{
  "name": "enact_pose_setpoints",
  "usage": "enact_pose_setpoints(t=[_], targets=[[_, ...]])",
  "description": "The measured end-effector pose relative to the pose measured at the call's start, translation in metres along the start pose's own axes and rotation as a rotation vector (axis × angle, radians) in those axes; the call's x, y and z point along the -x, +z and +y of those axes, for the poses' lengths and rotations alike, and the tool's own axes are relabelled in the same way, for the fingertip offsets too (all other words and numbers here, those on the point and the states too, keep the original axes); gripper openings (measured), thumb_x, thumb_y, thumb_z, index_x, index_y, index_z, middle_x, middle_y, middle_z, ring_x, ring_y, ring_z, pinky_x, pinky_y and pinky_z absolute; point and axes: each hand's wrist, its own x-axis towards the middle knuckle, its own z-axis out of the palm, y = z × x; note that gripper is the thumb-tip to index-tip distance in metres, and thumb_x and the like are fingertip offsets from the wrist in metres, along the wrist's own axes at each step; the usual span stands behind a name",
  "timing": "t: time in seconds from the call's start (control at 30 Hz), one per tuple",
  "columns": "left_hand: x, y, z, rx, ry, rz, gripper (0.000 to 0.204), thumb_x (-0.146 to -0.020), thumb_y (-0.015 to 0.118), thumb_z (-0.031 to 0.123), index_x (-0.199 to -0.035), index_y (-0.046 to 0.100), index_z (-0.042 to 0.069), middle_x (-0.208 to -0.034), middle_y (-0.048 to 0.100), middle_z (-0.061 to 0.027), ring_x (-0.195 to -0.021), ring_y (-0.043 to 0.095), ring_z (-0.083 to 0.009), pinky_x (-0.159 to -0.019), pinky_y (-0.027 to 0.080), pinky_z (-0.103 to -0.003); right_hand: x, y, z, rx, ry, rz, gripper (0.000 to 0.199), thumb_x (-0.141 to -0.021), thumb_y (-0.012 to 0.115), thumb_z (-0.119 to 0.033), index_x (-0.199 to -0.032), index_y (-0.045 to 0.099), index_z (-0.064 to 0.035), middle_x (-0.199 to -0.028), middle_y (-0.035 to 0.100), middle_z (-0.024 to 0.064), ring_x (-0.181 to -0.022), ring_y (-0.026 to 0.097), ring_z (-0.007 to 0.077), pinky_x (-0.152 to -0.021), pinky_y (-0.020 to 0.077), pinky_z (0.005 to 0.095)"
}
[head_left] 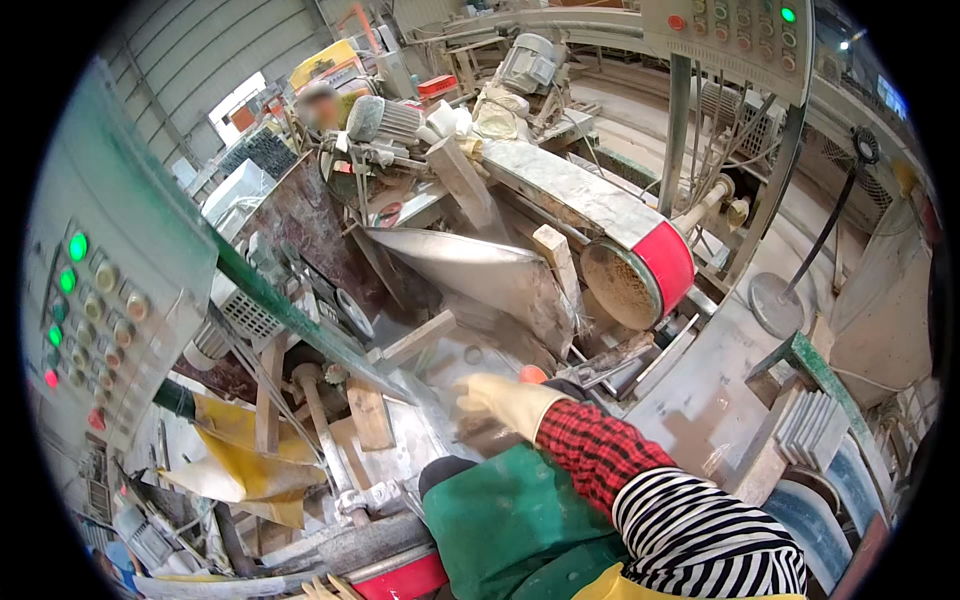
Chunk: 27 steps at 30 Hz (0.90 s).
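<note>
So the right hand [497, 400], in a pale yellowish rubber glove with a red checked cuff and a striped sleeve behind it, is stretched out over the wet grey machine bed [690, 400], fingers fairly flat and spread, resting on or just above a dark slab piece [480, 428] lying near the middle of the bed, below the big sanding belt with the red wheel [640, 270]. Can't tell if it actually grips anything, looks more like a flat press than a pinch. Left hand isn't clearly in the picture, there's just a bit of glove fingers at the very bottom edge and I can't say whose side that is. My read on the slab: it's stone, so heavy for its size, dead stiff, and everything is coated in slurry so it'll be slippery. Edges and corners chip easily too. I'd take it along the long edges with both palms rather than fingertips, and keep well off the belt. There's a wooden block [370, 412] toward the left edge of the bed, and a control panel [90, 310] further left
</note>
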Motion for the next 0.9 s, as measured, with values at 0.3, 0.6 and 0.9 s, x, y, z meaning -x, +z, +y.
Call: enact_pose_setpoints(t=[0.3, 0.6, 0.9], targets=[[-0.002, -0.022, 0.015, -0.147, 0.016, 0.073, 0.046, -0.094, 0.054, 0.044, -0.118, 0.069, 0.008, -0.121, 0.065, -0.0184, -0.099, 0.064, -0.0398, -0.085, 0.049, -0.051, 0.026, -0.001, -0.11, 1.1, -0.249, 0.087, 0.047, -0.089, 0.068, -0.028, -0.134, 0.061, -0.0182, -0.129, 0.065, 0.0083, -0.109, 0.065, 0.0238, -0.093, 0.0512, 0.0334], [-0.036, -0.03, -0.027, -0.013, -0.143, -0.253, 0.072, -0.096, 0.051, 0.059, -0.142, 0.053, 0.004, -0.145, 0.049, -0.0269, -0.137, 0.042, -0.0433, -0.115, 0.031, -0.052, -0.034, -0.044, -0.05, 0.857, -0.213, -0.079, 0.052, -0.089, 0.06, -0.032, -0.139, 0.056, -0.018, -0.117, 0.067, 0.0165, -0.107, 0.063, 0.0284, -0.095, 0.0495, 0.039], [-0.045, -0.024, -0.019, 0.003, -0.152, -0.226, 0.064, -0.096, 0.056, 0.049, -0.14, 0.053, 0.004, -0.143, 0.049, -0.0282, -0.136, 0.042, -0.0439, -0.116, 0.031, -0.05, -0.002, -0.019, -0.084, 1.0, -0.153, -0.014, 0.058, -0.085, 0.063, -0.04, -0.14, 0.055, -0.027, -0.135, 0.062, 0.0119, -0.124, 0.059, 0.0333, -0.102, 0.0473, 0.0481]])
